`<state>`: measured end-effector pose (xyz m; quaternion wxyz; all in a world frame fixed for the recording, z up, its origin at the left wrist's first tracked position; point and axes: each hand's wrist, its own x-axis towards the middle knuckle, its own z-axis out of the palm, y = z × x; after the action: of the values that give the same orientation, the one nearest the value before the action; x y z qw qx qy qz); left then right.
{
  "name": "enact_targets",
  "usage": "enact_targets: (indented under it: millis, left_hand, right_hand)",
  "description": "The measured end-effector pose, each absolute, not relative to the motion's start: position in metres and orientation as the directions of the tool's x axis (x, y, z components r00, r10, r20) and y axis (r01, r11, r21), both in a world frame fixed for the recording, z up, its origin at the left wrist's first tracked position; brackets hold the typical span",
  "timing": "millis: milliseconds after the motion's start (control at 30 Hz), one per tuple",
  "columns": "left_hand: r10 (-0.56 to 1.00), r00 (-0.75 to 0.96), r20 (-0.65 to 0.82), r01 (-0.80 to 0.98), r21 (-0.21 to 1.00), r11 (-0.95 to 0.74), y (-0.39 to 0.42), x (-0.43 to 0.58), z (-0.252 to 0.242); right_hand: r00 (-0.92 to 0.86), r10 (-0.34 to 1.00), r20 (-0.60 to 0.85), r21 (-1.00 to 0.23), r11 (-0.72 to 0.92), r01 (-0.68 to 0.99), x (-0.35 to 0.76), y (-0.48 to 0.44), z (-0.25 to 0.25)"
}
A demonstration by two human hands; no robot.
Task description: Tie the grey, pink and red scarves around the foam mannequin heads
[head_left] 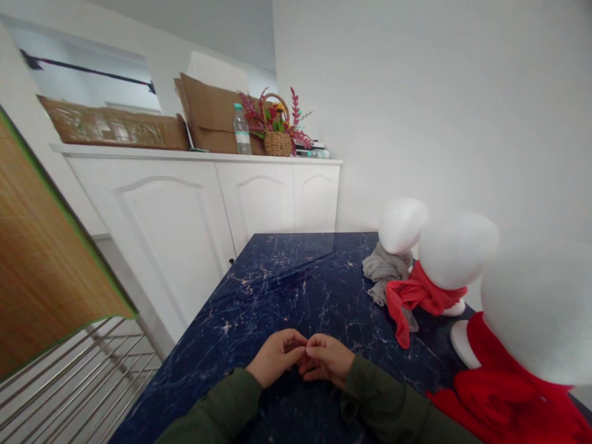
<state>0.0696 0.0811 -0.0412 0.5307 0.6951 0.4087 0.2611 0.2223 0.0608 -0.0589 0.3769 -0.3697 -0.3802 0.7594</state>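
My left hand [277, 356] and my right hand [327, 359] meet at the fingertips above the near part of the dark blue marble-patterned table [296, 296]. Thumbs and forefingers of both are pinched together and touch each other. Whether anything small lies between them is hidden. To the right, several white foam heads stand in a row: the far head [401, 223] with a grey scarf [386, 271], the middle head [457, 246] with a coral-red scarf [423, 296], and the near head [541, 308] with a deep red scarf [513, 401]. Neither hand touches them.
Past the table's far left edge is a white cabinet [176, 240]. On it are cardboard boxes [213, 117], a water bottle [242, 131] and a flower basket [278, 143]. A metal rack [87, 364] with a straw-coloured mat [50, 259] stands at left. A white wall rises behind the heads.
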Motion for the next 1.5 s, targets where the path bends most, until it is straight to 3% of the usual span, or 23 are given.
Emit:
enact_targets:
  millis: [600,967,1500]
  left_hand:
    - [0.866,0.498,-0.052,0.305,0.945,-0.119,0.0801,0.0721,-0.0439]
    - [0.912,0.391,0.128,0.34,0.9,-0.272,0.0811,0.0697,-0.0427]
    - [0.906,0.399,0.138,0.358,0.887,-0.292,0.0798,0.071,-0.0413]
  right_hand:
    - [-0.434,0.859,-0.271,-0.872,-0.41,-0.267,0.2201,0.0609,-0.0596]
    - [-0.426,0.858,-0.287,-0.857,-0.429,-0.287,0.2208,0.0616,-0.0616]
    - [-0.427,0.859,-0.283,-0.863,-0.422,-0.277,0.2207,0.0615,-0.0594]
